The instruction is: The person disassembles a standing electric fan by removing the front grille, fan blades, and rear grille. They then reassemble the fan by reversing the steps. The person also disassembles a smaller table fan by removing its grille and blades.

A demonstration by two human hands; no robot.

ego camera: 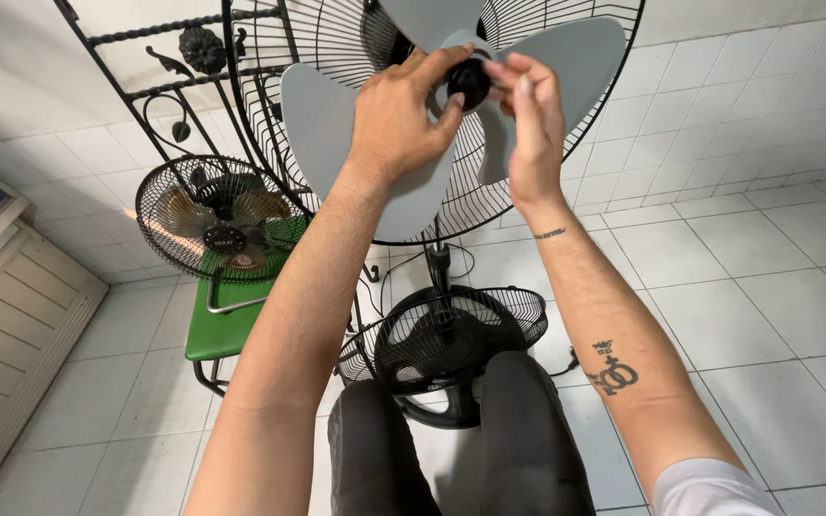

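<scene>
Head view, looking down along both of my forearms toward the large fan [451,115] held in front of me. My left hand [403,119] lies over the face of the grey blade set [336,124], the fingers curled round the hub from the left and the thumb pressed near the black hub cap [470,81]. My right hand [532,119] comes in from the right, fingers gathered to a pinch at the cap's edge; whether the fingertips truly grip it or only touch it I cannot tell, as they partly hide the cap. Neither hand is spread wide.

The cap sits at the centre of the three blades, directly between the two hands, at the far end of both arms. Its axis appears to run along the motor shaft, pointing out of the rear wire guard [566,182] toward me. The left hand covers more of the hub; the right is the nearer to the cap's rim.

Below, between my knees [461,430], a black fan [451,334] rests on the white tiled floor [767,287]. To the left, a smaller fan with bronze blades [217,220] lies on a green stool [227,325], beside a black wrought-iron frame [174,67].
</scene>
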